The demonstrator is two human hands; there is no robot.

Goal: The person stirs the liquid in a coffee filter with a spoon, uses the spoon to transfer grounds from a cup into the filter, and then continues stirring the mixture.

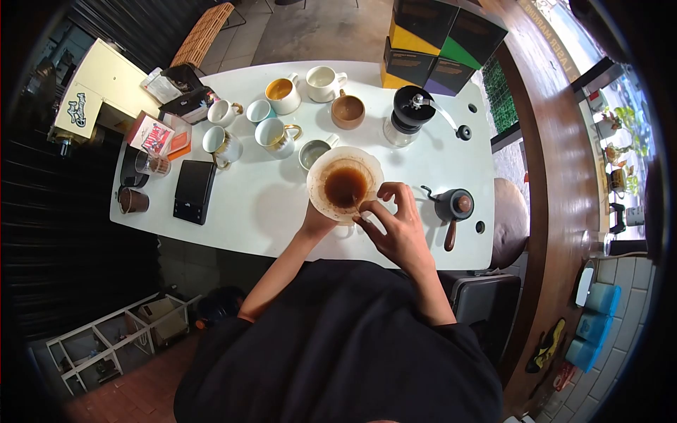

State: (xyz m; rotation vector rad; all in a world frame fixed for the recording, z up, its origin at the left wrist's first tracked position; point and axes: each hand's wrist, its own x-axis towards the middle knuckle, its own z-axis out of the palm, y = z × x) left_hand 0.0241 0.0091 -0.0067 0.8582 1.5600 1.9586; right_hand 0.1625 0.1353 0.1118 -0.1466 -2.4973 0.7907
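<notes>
Black shirt (338,338) fills the foreground, bottom edge cut off. Left hand (319,221), mostly hidden, sits beneath one coffee dripper (319,185) over the table (257,229); finger closure cannot be told. Right hand (400,224) apparently pinches one slim stirrer (357,202) within. Counted: eight cups (348,113), one hand grinder (409,116), one gooseneck kettle (450,206).

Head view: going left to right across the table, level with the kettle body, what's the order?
Brown cup → black scale → filter cone → right hand → kettle. Left hand omitted: overlaps the filter cone.
</notes>
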